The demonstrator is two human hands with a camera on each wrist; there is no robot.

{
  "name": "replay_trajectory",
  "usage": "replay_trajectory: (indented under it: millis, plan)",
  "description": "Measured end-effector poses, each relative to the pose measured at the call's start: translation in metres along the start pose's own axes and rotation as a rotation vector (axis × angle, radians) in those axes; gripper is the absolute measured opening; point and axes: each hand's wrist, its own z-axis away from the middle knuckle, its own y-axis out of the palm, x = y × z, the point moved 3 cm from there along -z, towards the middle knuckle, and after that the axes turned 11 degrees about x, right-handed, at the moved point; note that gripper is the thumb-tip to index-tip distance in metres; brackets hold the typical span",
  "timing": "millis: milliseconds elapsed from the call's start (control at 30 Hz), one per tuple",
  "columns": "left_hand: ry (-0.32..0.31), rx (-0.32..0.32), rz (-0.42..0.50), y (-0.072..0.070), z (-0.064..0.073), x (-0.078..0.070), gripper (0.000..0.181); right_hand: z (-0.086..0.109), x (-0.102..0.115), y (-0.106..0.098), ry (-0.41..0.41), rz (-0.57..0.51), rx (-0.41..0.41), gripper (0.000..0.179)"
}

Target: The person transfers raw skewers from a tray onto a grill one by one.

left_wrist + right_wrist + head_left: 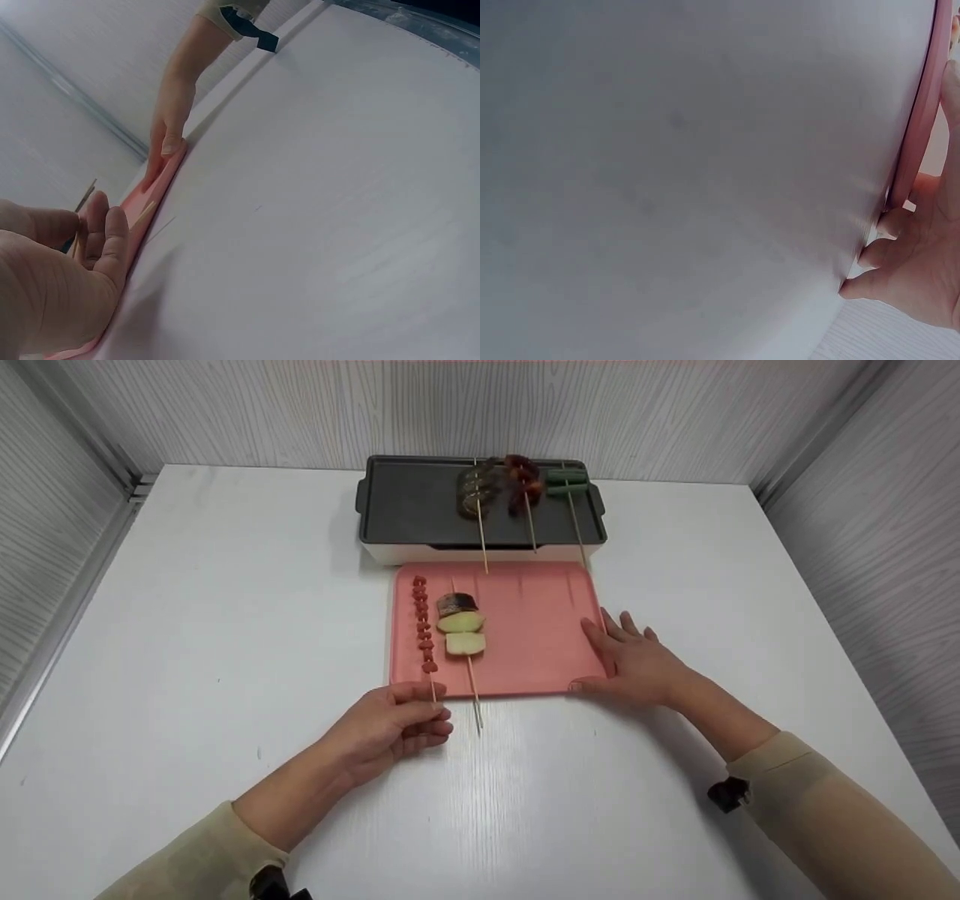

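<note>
My left hand [390, 729] pinches the bare stick end of a skewer of small red pieces [423, 626] at the front left of the pink tray [536, 660]. In the left wrist view the thumb and index finger meet on that stick. Beside it on the tray lies a skewer with two pale slices and a dark-skinned piece [465, 643], its stick reaching past the front rim. My right hand [637, 664] rests at the tray's front right corner with fingers spread, some on the tray and others on the table outside it. In the right wrist view, fingertips touch the tabletop beside the rim.
Behind the tray stands a black grill plate [412, 502] on a white base. On its right half lie a skewer of grey-brown curled pieces [475, 493], a dark red skewer [523, 480] and a green skewer [566, 480], sticks pointing forward. Wood-grain panels [262, 412] enclose the white table [247, 607].
</note>
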Motion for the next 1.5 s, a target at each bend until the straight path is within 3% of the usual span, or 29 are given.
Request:
replay_trajectory:
  millis: [233,767,1100,1500]
  plan:
    - [0.008,0.038,-0.017,0.000,0.003,-0.003,0.050,0.000,0.001,-0.001,-0.017,-0.001,-0.018,0.113]
    - [0.038,0.058,-0.078,-0.003,0.012,-0.009,0.052,-0.002,0.001,0.000,-0.019,0.000,-0.011,0.115]
    - [0.016,0.062,-0.130,-0.001,0.019,-0.012,0.052,0.000,-0.001,0.000,-0.027,-0.007,-0.017,0.113]
    - [0.075,0.070,-0.200,0.005,0.031,-0.028,0.052,-0.001,-0.001,0.000,-0.026,-0.026,-0.011,0.113]
